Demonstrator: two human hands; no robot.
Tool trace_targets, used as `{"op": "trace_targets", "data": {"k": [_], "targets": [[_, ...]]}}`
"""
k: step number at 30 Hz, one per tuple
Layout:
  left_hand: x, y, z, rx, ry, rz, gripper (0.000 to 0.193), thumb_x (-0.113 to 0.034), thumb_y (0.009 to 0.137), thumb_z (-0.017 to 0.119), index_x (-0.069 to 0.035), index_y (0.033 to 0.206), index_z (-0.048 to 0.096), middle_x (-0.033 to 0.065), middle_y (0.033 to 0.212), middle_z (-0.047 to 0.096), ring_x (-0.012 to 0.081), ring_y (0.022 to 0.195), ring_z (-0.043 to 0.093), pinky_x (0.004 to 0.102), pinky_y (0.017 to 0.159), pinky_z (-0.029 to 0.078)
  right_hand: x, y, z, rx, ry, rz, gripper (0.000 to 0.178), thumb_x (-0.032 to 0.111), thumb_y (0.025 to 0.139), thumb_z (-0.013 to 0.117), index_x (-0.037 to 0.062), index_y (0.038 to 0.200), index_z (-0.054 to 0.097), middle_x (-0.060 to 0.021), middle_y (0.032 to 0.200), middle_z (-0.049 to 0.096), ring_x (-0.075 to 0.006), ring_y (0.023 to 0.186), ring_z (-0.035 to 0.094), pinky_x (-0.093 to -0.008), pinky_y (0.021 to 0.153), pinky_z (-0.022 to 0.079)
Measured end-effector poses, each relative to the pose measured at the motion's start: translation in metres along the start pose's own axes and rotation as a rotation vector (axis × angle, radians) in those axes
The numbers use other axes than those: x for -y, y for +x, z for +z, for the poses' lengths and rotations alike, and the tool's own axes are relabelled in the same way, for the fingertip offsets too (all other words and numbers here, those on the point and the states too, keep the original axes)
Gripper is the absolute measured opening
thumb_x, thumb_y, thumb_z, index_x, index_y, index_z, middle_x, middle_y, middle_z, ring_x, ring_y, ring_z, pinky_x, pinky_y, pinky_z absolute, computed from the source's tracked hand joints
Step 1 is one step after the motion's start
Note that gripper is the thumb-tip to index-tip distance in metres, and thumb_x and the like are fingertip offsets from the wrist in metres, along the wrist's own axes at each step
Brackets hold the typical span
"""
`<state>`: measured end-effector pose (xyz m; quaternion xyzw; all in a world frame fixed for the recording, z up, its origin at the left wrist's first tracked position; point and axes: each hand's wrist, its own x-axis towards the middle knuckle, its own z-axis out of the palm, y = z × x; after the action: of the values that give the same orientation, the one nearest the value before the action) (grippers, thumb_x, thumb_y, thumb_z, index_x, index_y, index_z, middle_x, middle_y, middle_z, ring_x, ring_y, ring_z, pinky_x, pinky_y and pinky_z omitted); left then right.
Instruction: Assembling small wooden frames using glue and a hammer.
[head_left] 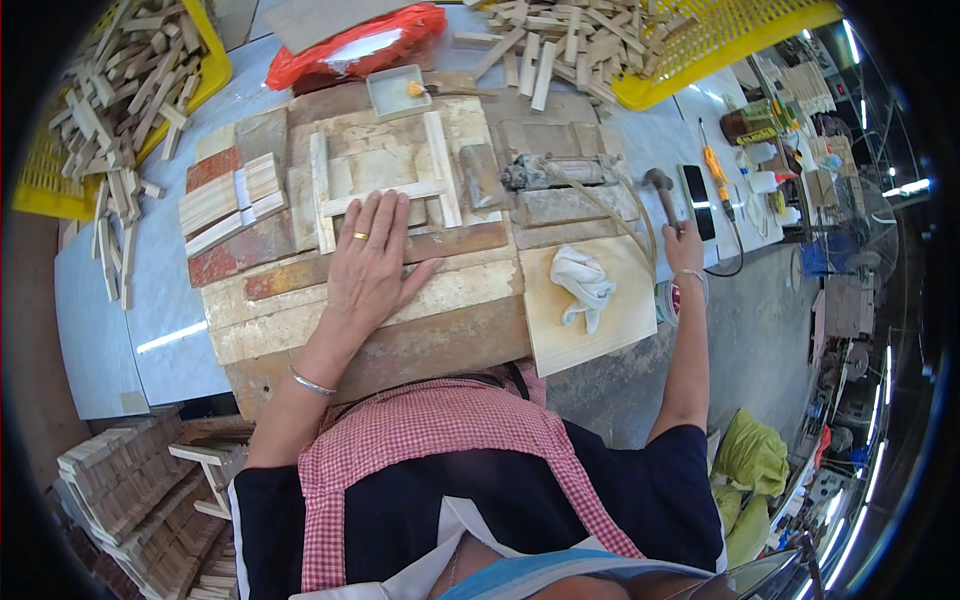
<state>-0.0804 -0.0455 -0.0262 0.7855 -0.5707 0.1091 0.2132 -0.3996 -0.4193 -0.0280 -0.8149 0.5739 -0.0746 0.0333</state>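
An H-shaped wooden frame of pale strips lies on the worn wooden work board. My left hand, a ring on one finger, rests with fingers stretched flat over its crossbar. To the right, my right hand is closed round the handle of a hammer, whose head points away from me by the table edge. Between my hands, a metal cylinder clamp with a hose is set on the board. A crumpled white cloth sits on a light wooden panel.
Yellow baskets of loose wooden sticks stand at the far left and far right. A bundle of strips lies left of the frame. Beyond it are a shallow tray and red plastic bag. A phone and orange-handled screwdriver lie right.
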Motion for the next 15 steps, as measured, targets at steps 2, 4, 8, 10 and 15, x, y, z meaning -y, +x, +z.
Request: {"op": "trace_targets", "data": {"k": [2,4,8,10,15], "targets": [[0.001,-0.001,-0.001,0.009,0.016,-0.021,0.076,-0.045,0.081,0.063,0.009,0.13,0.044,0.0222,0.129,0.048,0.0333,0.124,0.044,0.0466,0.109,0.03,0.02,-0.01,-0.021,-0.004,0.168,-0.05,0.035,0.029,0.085,0.061,0.0022,0.107,0.059,-0.0153,0.076,0.063,-0.0297,0.073,0.064,-0.0383,0.068,0.049],[-0.001,0.001,-0.001,0.011,0.019,0.011,0.077,-0.042,0.079,0.067,0.008,0.131,0.042,0.0219,0.129,0.047,0.035,0.122,0.044,0.0477,0.107,0.032,0.06,-0.046,-0.059,-0.037,0.453,-0.119,0.031,0.029,0.094,0.054,0.0013,0.107,0.059,-0.0139,0.076,0.063,-0.022,0.067,0.063,-0.0321,0.062,0.046],[0.002,0.0,0.0,-0.006,0.035,0.014,0.077,-0.042,0.079,0.067,0.009,0.131,0.042,0.0223,0.129,0.047,0.0348,0.122,0.045,0.0477,0.107,0.032,0.147,-0.1,-0.082,-0.077,0.545,-0.5,0.035,0.021,0.098,0.048,0.0003,0.126,0.051,-0.0021,0.071,0.056,-0.0073,0.061,0.052,-0.0221,0.056,0.042],[0.002,-0.003,0.0,0.017,0.031,0.0,0.077,-0.042,0.079,0.066,0.009,0.132,0.042,0.0225,0.129,0.048,0.0349,0.122,0.045,0.0476,0.108,0.032,0.176,-0.117,-0.079,0.04,0.553,-0.532,0.039,0.016,0.095,0.053,0.003,0.131,0.049,-0.0154,0.092,0.067,-0.0201,0.072,0.066,-0.0302,0.065,0.051],[0.001,-0.002,0.0,0.012,0.028,0.011,0.078,-0.045,0.08,0.063,0.011,0.13,0.043,0.0232,0.128,0.046,0.0352,0.122,0.044,0.0468,0.106,0.033,0.211,-0.139,-0.026,0.064,0.504,-0.788,0.041,0.012,0.092,0.055,0.0029,0.132,0.048,-0.0154,0.091,0.063,-0.0236,0.072,0.061,-0.0326,0.062,0.05]]}}
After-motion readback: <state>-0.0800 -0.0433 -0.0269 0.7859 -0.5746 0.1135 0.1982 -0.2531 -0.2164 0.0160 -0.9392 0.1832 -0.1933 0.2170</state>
